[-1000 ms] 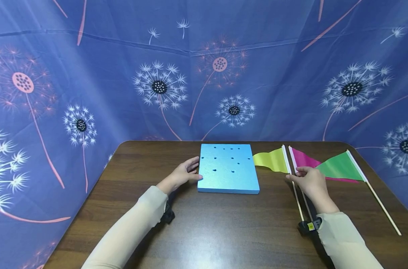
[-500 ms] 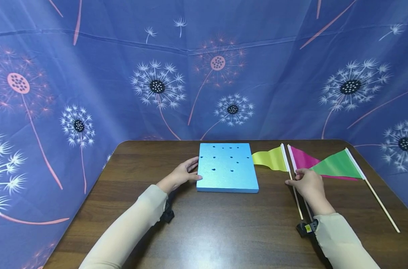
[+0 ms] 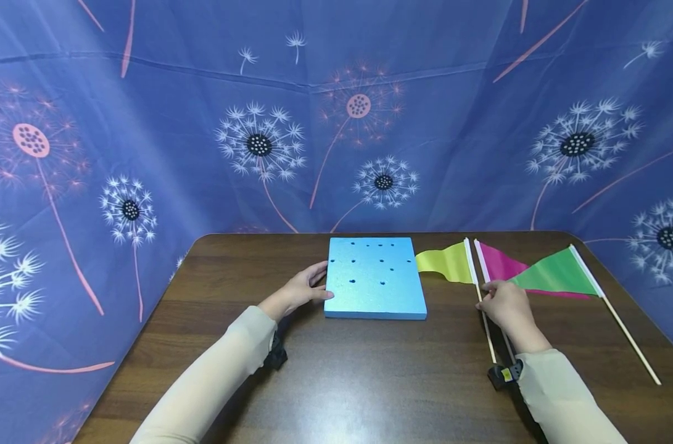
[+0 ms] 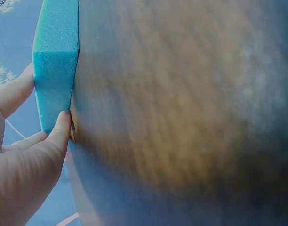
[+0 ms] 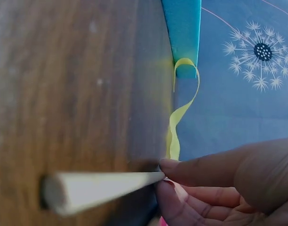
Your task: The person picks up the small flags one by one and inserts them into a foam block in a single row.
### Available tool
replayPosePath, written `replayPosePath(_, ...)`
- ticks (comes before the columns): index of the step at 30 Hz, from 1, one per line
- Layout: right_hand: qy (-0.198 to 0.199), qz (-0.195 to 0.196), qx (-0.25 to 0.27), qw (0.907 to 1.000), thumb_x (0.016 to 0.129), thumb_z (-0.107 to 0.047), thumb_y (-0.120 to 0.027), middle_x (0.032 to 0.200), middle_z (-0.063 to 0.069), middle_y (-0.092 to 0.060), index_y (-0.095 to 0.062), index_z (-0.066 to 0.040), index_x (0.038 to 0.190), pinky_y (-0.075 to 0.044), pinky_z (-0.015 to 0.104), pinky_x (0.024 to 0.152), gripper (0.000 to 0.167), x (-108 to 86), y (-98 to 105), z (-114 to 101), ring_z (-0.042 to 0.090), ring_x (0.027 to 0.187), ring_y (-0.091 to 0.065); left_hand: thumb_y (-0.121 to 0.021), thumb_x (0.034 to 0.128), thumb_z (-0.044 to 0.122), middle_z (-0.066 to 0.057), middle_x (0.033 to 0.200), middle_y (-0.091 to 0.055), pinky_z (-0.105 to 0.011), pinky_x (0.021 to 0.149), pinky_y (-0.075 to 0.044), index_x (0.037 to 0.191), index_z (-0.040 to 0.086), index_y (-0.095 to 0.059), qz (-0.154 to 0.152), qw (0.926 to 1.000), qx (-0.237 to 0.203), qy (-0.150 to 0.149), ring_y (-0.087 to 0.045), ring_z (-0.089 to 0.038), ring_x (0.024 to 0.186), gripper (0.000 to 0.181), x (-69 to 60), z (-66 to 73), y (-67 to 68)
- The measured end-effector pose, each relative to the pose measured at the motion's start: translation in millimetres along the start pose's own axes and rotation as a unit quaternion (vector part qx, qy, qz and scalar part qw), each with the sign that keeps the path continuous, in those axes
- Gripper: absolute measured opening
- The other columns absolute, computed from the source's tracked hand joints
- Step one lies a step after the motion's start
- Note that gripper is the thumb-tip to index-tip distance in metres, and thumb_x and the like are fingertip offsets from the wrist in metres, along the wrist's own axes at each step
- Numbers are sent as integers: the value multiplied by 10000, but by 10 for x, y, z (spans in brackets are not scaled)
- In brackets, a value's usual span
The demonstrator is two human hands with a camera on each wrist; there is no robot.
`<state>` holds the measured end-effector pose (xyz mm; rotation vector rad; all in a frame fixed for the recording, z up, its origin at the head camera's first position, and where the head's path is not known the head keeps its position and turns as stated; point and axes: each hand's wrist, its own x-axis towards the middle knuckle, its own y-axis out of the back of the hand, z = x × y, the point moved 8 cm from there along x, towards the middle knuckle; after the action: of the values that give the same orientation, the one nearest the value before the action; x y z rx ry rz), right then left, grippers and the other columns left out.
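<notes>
A flat blue board (image 3: 369, 283) with several holes lies on the table. My left hand (image 3: 300, 290) holds its left edge, the thumb at the front corner and the other fingers along the side; the left wrist view shows fingertips against the board (image 4: 54, 89). Right of the board lies a yellow flag (image 3: 450, 262). My right hand (image 3: 511, 308) pinches its white stick (image 5: 101, 188) below the cloth. Beside it is a pink flag (image 3: 497, 262), its stick partly hidden under that hand. A green flag (image 3: 569, 274) overlaps the pink cloth.
The green flag's stick (image 3: 630, 339) slants toward the front right of the brown wooden table (image 3: 403, 382). Behind the table hangs a blue cloth (image 3: 458, 123) with dandelion patterns. Black devices are strapped at both wrists.
My right thumb and fingers have closed on the yellow flag's stick, and its lower end has shifted slightly left. My left hand and the board stay in place.
</notes>
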<state>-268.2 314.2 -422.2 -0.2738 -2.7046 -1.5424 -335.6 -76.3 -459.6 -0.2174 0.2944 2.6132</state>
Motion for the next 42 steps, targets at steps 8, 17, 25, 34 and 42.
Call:
replayPosePath(8, -211, -133, -229, 9994, 645, -61, -695, 618, 154, -571, -607, 22, 664, -421, 380, 528, 122, 80, 7, -71, 350, 649, -535, -682, 875, -7, -110, 1620, -170, -393, 1118, -377, 1555, 95, -181, 42, 9999, 68, 140, -258, -265, 1467, 851, -20, 15, 31)
replayPosePath(17, -888, -484, -296, 9944, 694, -143, -701, 566, 55, -576, -602, -62, 691, -418, 346, 481, 127, 23, -57, 16, 276, 611, -579, -676, 869, -37, -150, 1615, -166, -398, 1125, -367, 1549, 60, -183, -19, 9999, 61, 94, -221, -283, 1478, 845, -33, 12, -7)
replayPosePath(25, -1215, -765, -352, 9890, 730, -195, -697, 725, 131, -601, -647, -87, 683, -446, 402, 532, 128, 5, -32, 59, 372, 733, -587, -679, 878, -9, -142, 1614, -176, -403, 1133, -352, 1551, 69, -182, 18, 9998, 129, 116, -217, -276, 1479, 840, -41, 18, -5)
replayPosePath(34, -1015, -957, 446, 9892, 774, -108, -642, 573, 12, -642, -716, 52, 795, -474, 284, 524, 178, -21, -64, 49, 141, 529, -645, -677, 878, -10, -150, 1615, -164, -404, 1137, -345, 1551, 58, -173, 25, 9998, 166, 104, -222, -286, 1477, 844, -45, 30, -15)
replayPosePath(42, -1377, -1295, 1894, 9635, 794, -20, -593, 661, 34, -617, -635, 200, 966, -592, 292, 588, 283, -32, -176, 133, 84, 571, -614, -679, 877, -6, -143, 1617, -156, -401, 1141, -342, 1553, 68, -168, 29, 9998, 93, 155, -262, -291, 1462, 850, -41, 6, -30)
